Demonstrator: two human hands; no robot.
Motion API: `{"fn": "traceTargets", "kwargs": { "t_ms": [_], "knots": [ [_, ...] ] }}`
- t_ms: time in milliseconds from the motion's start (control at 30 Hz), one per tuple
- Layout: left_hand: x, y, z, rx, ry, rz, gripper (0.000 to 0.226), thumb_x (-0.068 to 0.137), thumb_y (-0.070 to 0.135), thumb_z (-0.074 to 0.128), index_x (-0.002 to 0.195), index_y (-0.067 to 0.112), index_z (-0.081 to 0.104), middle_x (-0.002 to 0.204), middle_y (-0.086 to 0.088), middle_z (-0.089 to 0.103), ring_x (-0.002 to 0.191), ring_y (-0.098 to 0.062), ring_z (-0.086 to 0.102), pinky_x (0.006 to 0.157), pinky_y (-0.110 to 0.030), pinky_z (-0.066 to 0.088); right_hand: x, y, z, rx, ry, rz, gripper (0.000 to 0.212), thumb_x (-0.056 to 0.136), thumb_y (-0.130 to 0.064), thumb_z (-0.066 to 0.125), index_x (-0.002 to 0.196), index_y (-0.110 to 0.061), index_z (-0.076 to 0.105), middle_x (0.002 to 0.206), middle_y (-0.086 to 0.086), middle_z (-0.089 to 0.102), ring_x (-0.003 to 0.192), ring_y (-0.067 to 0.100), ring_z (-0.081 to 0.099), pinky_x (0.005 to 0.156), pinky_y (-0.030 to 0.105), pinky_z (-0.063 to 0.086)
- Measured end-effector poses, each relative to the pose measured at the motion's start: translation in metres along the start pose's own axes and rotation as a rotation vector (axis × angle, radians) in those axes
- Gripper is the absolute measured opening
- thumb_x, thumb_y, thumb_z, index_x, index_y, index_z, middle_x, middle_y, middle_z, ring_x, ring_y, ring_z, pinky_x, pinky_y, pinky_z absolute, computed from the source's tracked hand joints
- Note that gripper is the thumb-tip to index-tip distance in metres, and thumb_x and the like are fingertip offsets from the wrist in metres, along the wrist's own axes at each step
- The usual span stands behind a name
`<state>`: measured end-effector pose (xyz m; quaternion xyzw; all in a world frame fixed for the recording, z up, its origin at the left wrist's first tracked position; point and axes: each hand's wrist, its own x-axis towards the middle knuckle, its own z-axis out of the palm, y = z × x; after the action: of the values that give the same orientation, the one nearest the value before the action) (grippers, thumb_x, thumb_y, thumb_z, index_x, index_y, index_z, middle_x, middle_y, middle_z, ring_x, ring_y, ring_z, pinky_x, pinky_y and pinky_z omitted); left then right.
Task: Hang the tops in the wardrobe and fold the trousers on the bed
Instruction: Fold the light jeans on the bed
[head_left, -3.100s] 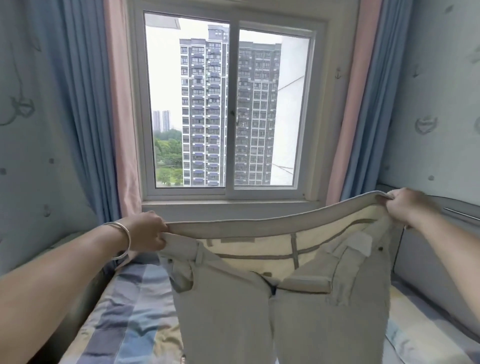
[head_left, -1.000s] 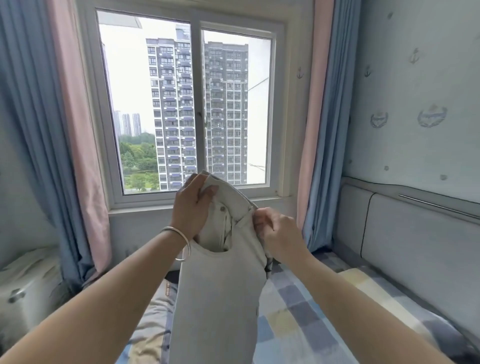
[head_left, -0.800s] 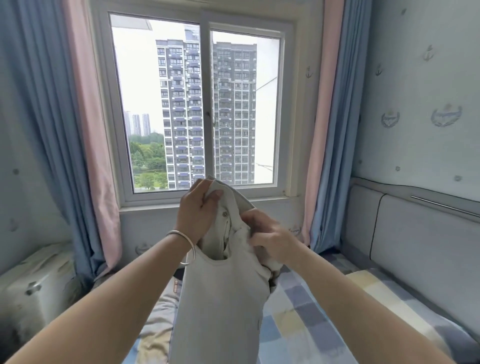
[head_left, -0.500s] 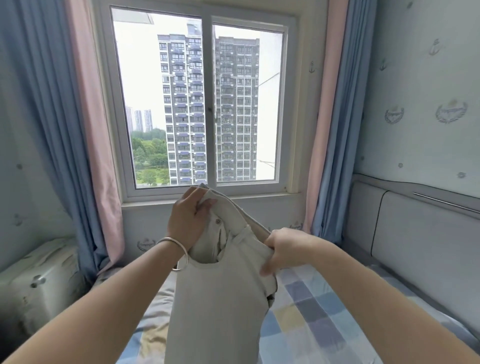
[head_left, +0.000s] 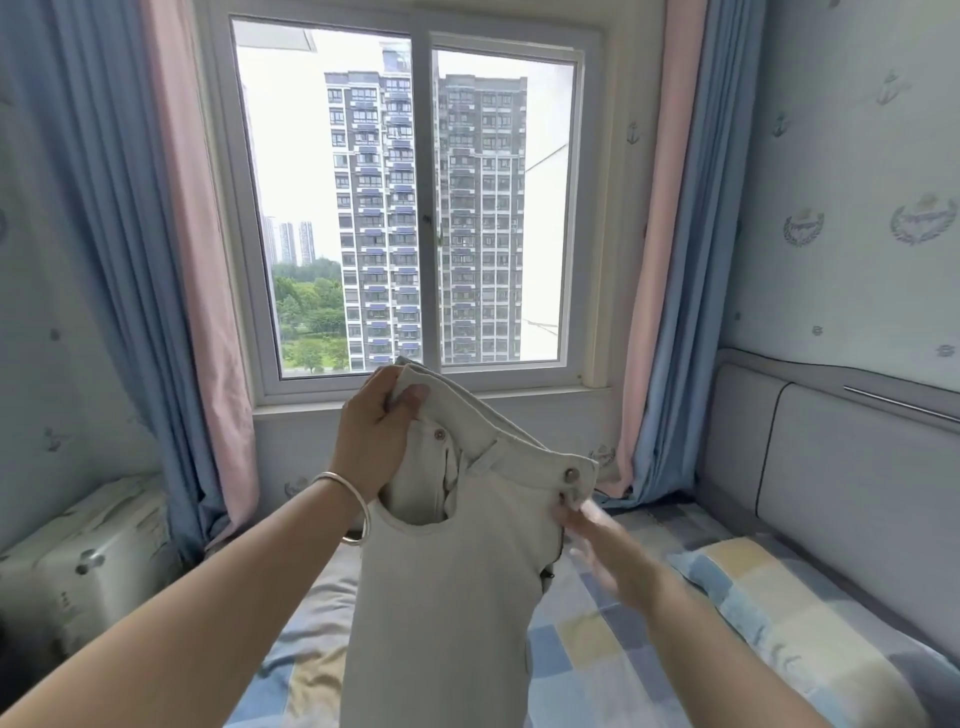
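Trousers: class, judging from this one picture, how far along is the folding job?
Done: the trousers look doubled leg on leg. In hand: the left hand grips the waistband; the blurred right hand touches the button edge. Left: laying and folding them on the bed; no tops or wardrobe visible.

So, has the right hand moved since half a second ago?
Yes. The right hand dropped down along the trousers, further below the window sill.

A daylit window (head_left: 423, 208) fills the centre, pink and blue curtains (head_left: 156, 234) either side; a padded headboard (head_left: 831, 467) lower right.
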<state>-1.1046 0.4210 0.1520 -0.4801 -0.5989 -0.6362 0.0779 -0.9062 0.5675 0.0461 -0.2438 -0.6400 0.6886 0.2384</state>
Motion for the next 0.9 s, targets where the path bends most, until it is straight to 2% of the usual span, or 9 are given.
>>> {"fn": "traceTargets", "kwargs": {
  "t_ms": [67,167,267,333,467,600,667,733,900],
  "knots": [
    [0.000,-0.003,0.000,-0.008,0.003,-0.022,0.035,0.091,0.007,0.053,0.063,0.025,0.041,0.051,0.018,0.045,0.050,-0.001,0.037,0.051,-0.014,0.029,0.003,0.005,0.008,0.095,-0.088,0.030,0.095,0.044,-0.054,0.085,0.127,-0.022,0.051,0.125,-0.006,0.062,0.121,0.017,0.052,0.113,0.048,0.026],
    [0.001,-0.007,-0.002,-0.029,0.051,-0.077,0.034,0.092,0.010,0.053,0.064,0.027,0.044,0.052,0.014,0.044,0.052,-0.003,0.037,0.054,-0.017,0.031,0.009,-0.009,0.017,0.256,-0.090,0.015,0.058,0.061,-0.020,0.080,0.114,-0.007,0.060,0.111,0.010,0.069,0.104,0.028,0.063,0.098,0.044,0.045],
    [0.007,-0.004,-0.003,0.016,0.108,-0.077,0.027,0.092,0.012,0.053,0.068,0.021,0.045,0.059,0.010,0.043,0.056,-0.005,0.039,0.055,-0.016,0.031,0.015,-0.036,0.024,0.136,0.120,-0.037,0.014,0.084,0.001,0.058,0.096,-0.007,0.062,0.093,0.013,0.067,0.088,0.029,0.063,0.076,0.035,0.051],
    [0.016,-0.001,-0.006,0.094,0.109,-0.097,0.016,0.092,0.017,0.054,0.077,0.018,0.051,0.062,0.009,0.046,0.059,-0.007,0.042,0.055,-0.018,0.033,0.018,-0.058,0.022,-0.097,0.305,-0.114,0.015,0.084,0.003,0.055,0.087,-0.010,0.061,0.084,0.008,0.062,0.079,0.024,0.058,0.067,0.029,0.045],
    [0.042,0.015,-0.024,0.216,0.109,-0.189,0.019,0.091,0.030,0.056,0.097,0.015,0.065,0.085,-0.004,0.063,0.080,-0.023,0.057,0.073,-0.033,0.048,0.017,-0.118,0.017,-0.460,0.351,-0.268,0.048,0.080,-0.003,0.059,0.126,-0.011,0.053,0.090,0.001,0.063,0.075,0.015,0.055,0.066,0.025,0.043],
    [0.076,0.059,-0.040,0.231,0.137,-0.026,0.024,0.088,0.035,0.059,0.092,0.014,0.069,0.086,-0.006,0.065,0.079,-0.019,0.056,0.071,-0.029,0.046,0.007,-0.187,0.013,-0.385,0.543,-0.517,0.074,0.079,-0.012,0.069,0.144,-0.012,0.033,0.095,-0.006,0.060,0.090,0.012,0.056,0.078,0.021,0.045],
    [0.088,0.075,-0.037,0.100,0.185,0.018,0.031,0.084,0.039,0.061,0.086,0.008,0.068,0.080,-0.008,0.063,0.074,-0.017,0.053,0.070,-0.031,0.045,0.001,-0.202,0.016,-0.204,0.532,-0.466,0.055,0.080,-0.025,0.072,0.129,-0.012,0.050,0.090,-0.008,0.059,0.083,0.009,0.056,0.072,0.017,0.045],
    [0.085,0.077,-0.026,0.138,0.201,-0.003,0.040,0.081,0.041,0.060,0.084,0.001,0.064,0.070,-0.005,0.054,0.071,-0.018,0.049,0.068,-0.032,0.043,-0.004,-0.190,0.025,-0.097,0.419,-0.254,0.026,0.076,-0.032,0.076,0.090,-0.014,0.062,0.089,0.000,0.065,0.066,0.008,0.057,0.052,0.012,0.047],
    [0.070,0.067,-0.014,0.325,0.182,-0.065,0.032,0.086,0.037,0.059,0.072,0.008,0.057,0.062,0.000,0.044,0.072,-0.024,0.047,0.076,-0.038,0.045,-0.006,-0.186,0.014,-0.223,0.536,-0.379,0.021,0.084,-0.021,0.068,0.096,-0.004,0.066,0.103,0.014,0.068,0.078,0.014,0.055,0.066,0.018,0.041]
  ]
}}
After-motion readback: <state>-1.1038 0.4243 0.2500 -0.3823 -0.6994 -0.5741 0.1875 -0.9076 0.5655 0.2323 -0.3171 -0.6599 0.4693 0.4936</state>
